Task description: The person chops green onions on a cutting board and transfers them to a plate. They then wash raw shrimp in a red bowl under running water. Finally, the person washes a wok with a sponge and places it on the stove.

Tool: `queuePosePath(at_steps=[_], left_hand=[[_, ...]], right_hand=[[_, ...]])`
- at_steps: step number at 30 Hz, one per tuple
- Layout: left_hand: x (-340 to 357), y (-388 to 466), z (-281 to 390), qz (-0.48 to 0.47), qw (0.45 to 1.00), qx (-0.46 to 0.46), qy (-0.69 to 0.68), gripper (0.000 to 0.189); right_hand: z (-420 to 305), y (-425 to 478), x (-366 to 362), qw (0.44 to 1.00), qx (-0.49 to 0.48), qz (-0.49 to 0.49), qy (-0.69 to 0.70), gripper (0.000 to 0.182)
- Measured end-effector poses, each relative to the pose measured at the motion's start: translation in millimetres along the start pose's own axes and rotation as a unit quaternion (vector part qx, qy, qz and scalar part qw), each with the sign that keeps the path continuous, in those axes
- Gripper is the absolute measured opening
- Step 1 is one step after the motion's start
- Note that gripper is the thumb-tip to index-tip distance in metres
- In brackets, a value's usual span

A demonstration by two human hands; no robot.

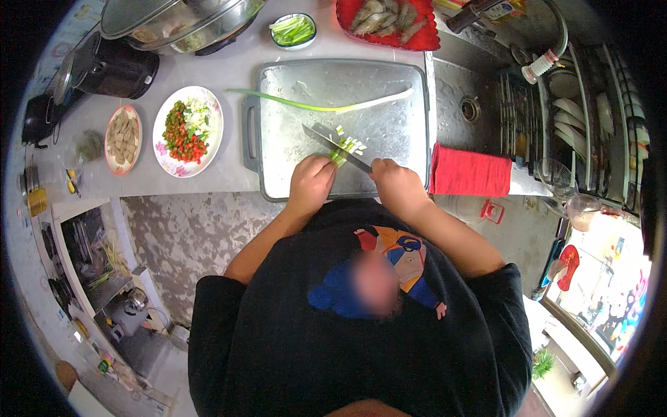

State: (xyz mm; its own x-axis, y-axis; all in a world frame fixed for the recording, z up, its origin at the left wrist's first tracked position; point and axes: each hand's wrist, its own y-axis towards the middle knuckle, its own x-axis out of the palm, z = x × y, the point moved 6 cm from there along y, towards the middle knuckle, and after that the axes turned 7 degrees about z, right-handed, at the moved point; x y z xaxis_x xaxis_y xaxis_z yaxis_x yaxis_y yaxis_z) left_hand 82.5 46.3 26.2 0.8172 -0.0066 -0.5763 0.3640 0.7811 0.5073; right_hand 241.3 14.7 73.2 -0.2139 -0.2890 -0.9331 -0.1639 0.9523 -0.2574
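My right hand (398, 183) grips the handle of a kitchen knife (338, 147), whose blade points up and to the left over the cutting board (292, 125). Against the blade's lower side, my left hand (312, 180) holds a small bunch of green onion pieces (338, 156). Cut white and pale green onion bits (354, 144) lie just beyond the blade. A long whole green onion (333, 108) stretches across the board farther back, its green tip reaching past the left rim.
Left of the board are an oval plate of chopped peppers and onion (165, 160) and a dish of cut pieces (123, 143). Behind stand a bowl of green strips (293, 32) and a red basket of shrimp (359, 39). A red cloth (469, 169) lies beside the sink (453, 83) at right.
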Motion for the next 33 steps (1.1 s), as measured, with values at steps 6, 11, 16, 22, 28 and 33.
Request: queuePosePath(at_steps=[6,11,16,22,28,33], left_hand=[[8,-3,-6,-0.025,0.999,-0.014,0.014,0.016],[-5,-3,-2,0.018,0.999,-0.034,-0.009,0.016],[-13,4,3,0.016,0.999,0.017,-0.027,0.013],[-2,-3,-3,-0.019,0.999,0.02,-0.024,0.011],[-5,-4,-3,-0.036,0.999,0.006,-0.006,0.016],[-18,-3,1,-0.044,0.999,0.018,-0.001,0.016]], right_hand=[[-7,10,16,1.0,0.013,0.021,0.013,0.015],[-4,15,18,0.997,0.001,0.062,0.045,0.013],[-9,-3,4,0.999,0.011,0.03,0.029,0.015],[-23,2,11,1.0,0.007,-0.006,-0.002,0.011],[-31,17,26,0.998,-0.012,0.058,0.014,0.012],[-25,-2,4,0.995,-0.02,0.091,0.021,0.017]])
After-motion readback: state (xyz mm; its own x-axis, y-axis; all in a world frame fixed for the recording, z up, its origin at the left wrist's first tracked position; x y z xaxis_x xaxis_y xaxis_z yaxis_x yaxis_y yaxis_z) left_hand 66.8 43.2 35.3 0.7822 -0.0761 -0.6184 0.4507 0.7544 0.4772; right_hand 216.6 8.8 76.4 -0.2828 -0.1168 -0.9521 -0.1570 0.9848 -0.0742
